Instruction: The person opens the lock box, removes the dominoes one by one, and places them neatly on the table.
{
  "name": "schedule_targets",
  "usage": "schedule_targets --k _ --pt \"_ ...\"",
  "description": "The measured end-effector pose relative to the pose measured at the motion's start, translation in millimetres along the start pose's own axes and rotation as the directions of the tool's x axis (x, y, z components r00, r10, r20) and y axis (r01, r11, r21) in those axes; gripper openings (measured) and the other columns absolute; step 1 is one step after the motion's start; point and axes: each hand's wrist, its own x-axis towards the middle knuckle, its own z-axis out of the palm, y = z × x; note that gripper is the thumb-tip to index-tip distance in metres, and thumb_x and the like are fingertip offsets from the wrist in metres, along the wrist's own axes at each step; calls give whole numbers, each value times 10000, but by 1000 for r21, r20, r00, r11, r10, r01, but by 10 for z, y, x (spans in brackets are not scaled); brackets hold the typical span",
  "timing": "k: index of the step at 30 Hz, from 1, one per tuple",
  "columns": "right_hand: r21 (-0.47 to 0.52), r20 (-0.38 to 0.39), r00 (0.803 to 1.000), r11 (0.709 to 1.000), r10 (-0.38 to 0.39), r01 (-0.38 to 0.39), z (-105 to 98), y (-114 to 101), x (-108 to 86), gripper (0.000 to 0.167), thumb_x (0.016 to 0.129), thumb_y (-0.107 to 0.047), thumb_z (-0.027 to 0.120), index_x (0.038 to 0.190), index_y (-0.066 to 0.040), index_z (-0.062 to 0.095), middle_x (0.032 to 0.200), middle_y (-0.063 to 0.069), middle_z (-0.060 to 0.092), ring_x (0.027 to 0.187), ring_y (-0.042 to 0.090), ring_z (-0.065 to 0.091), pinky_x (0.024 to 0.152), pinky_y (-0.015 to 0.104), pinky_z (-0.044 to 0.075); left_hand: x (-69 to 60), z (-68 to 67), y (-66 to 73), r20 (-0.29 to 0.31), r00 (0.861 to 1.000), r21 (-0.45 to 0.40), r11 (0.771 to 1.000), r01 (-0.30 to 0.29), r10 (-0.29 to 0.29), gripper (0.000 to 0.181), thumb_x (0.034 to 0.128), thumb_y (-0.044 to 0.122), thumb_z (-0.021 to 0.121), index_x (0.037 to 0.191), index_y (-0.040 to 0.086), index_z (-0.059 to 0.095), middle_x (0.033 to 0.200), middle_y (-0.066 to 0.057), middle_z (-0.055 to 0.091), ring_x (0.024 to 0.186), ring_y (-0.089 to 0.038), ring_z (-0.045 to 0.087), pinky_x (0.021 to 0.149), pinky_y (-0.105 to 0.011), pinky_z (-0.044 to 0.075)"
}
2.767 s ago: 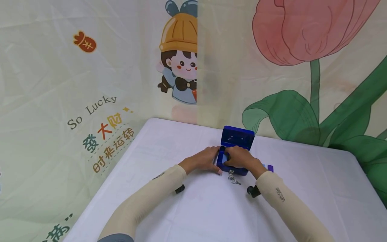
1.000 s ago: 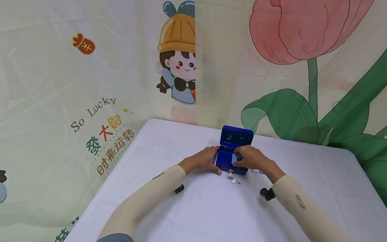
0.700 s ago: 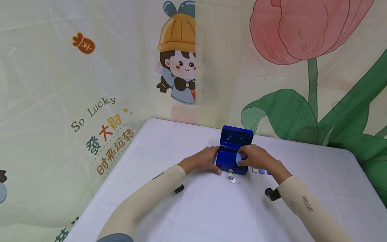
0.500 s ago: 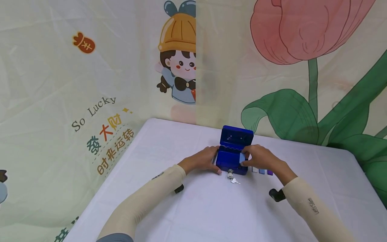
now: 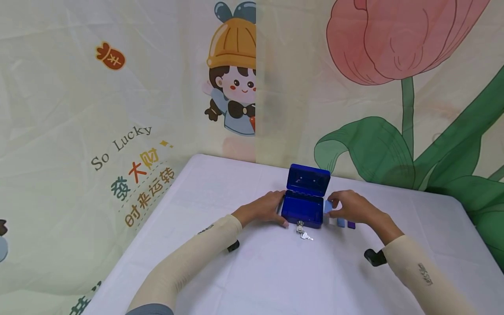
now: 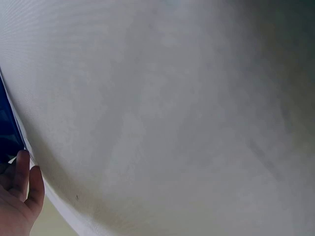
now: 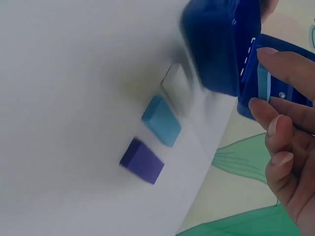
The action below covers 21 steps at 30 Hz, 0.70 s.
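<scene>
A dark blue metal cash box (image 5: 302,208) stands with its lid (image 5: 308,180) raised, and its inside shows bare. Keys (image 5: 305,235) hang from the lock at its front. My left hand (image 5: 263,207) rests against the box's left side, fingers extended; in the left wrist view only some of those fingers (image 6: 35,189) show. Just beyond the box's right wall, my right hand (image 5: 354,207) pinches a light blue flat block (image 5: 327,205) between thumb and fingers. The right wrist view shows this block (image 7: 264,82) edge-on, above the table.
To the right of the box a white block (image 7: 178,88), a light blue block (image 7: 162,122) and a purple block (image 7: 142,161) lie in a row on the white-covered table (image 5: 256,271). A printed cloth (image 5: 291,96) hangs behind the table.
My right hand has lifted the light blue block out of the box and carried it rightward past the wall. The left hand and the box have stayed in place.
</scene>
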Motion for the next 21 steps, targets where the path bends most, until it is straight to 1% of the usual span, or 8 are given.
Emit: schedule_targets --k 3,8,11,16,21 --pt "0 1 1000 1000 -6 6 -22 94 -24 473 855 -266 806 1216 6 664 999 55 703 907 197 645 847 436 584 20 1 -2 -2 1000 0 1000 3 -3 1143 725 554 857 1574 77 259 1494 -114 487 1351 -245 462 1179 -378 356" --pt "20 8 1000 1000 14 -14 -41 250 -57 466 855 -252 805 1210 14 662 992 50 693 863 163 628 818 406 590 42 11 -15 -5 1000 12 1000 13 -13 1145 723 572 850 1574 87 259 1484 -109 493 1344 -241 464 1175 -376 359" --pt "14 8 1000 1000 22 -22 -45 323 -85 470 853 -250 807 1207 23 663 985 48 694 862 164 626 826 419 585 42 12 -17 -2 1000 14 1000 16 -16 1149 725 578 846 1576 82 254 1488 -111 488 1348 -241 459 1178 -379 356" --pt "8 8 999 999 37 -37 -49 416 -129 482 844 -260 815 1202 27 668 979 46 698 900 190 626 853 453 573 44 9 -10 -4 1000 15 1000 15 -15 1150 726 571 849 1576 78 253 1484 -116 491 1348 -246 462 1179 -379 357" --pt "23 13 999 998 53 -53 -47 496 -173 484 839 -267 822 1198 20 671 975 40 692 899 189 611 821 419 578 54 13 -7 -11 1000 16 1000 18 -18 1147 724 571 850 1574 80 258 1488 -110 490 1352 -243 462 1178 -375 359"
